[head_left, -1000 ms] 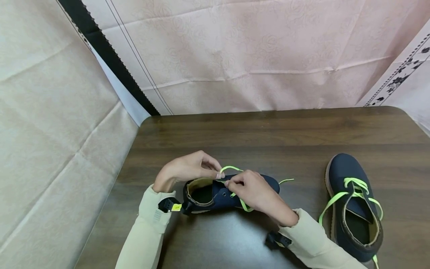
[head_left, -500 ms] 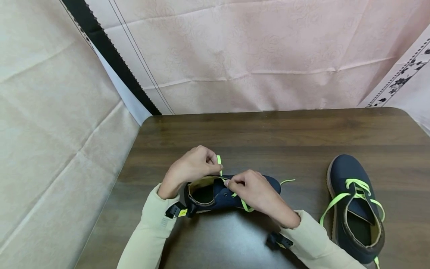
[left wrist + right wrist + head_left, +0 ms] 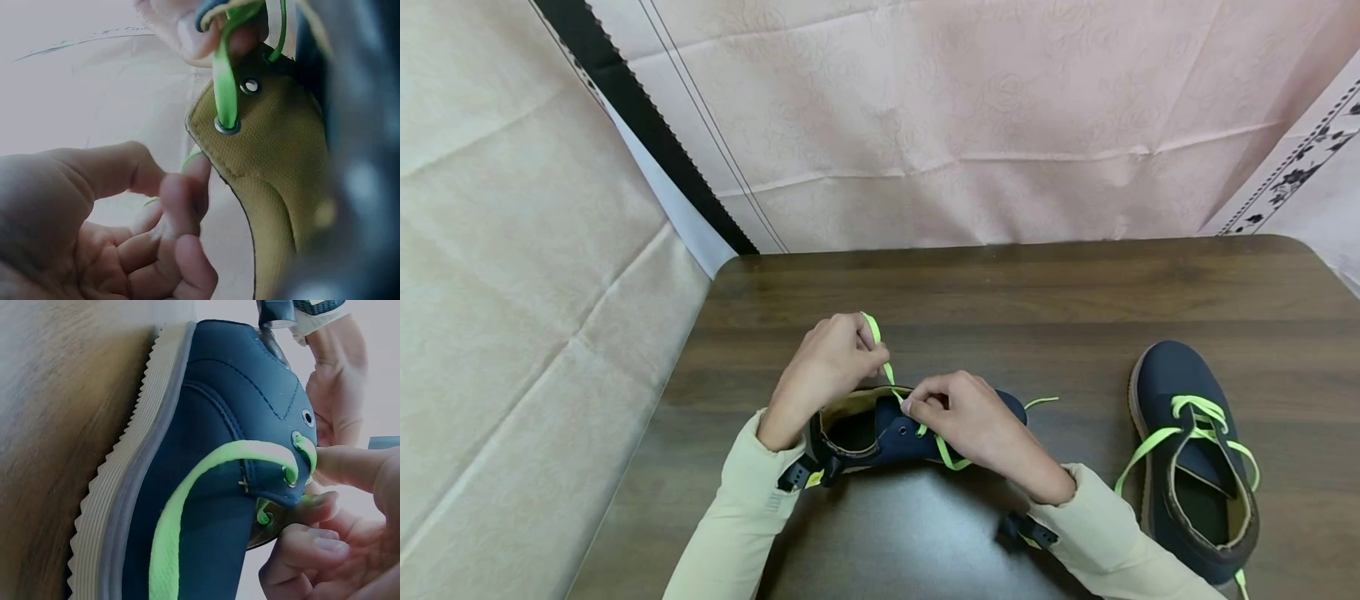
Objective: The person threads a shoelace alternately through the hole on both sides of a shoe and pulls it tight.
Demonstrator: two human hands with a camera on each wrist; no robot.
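A navy shoe with bright green laces lies sideways on the table, toe to the right. Above its far edge, my left hand pinches the shoelace, which runs up from the shoe. In the left wrist view the lace passes through an eyelet of the tan-lined flap. My right hand pinches the shoe at its lacing opening, fingertips beside the eyelets. Another stretch of lace hangs down the near side in the right wrist view.
A matching navy shoe, also with green laces, stands at the right of the brown wooden table, toe away from me. Pale patterned cloth hangs behind the table and at the left. Each wrist carries a small black camera.
My left hand has moved up and away from the shoe, drawing the lace out into a longer stretch. My right hand has stayed at the lacing.
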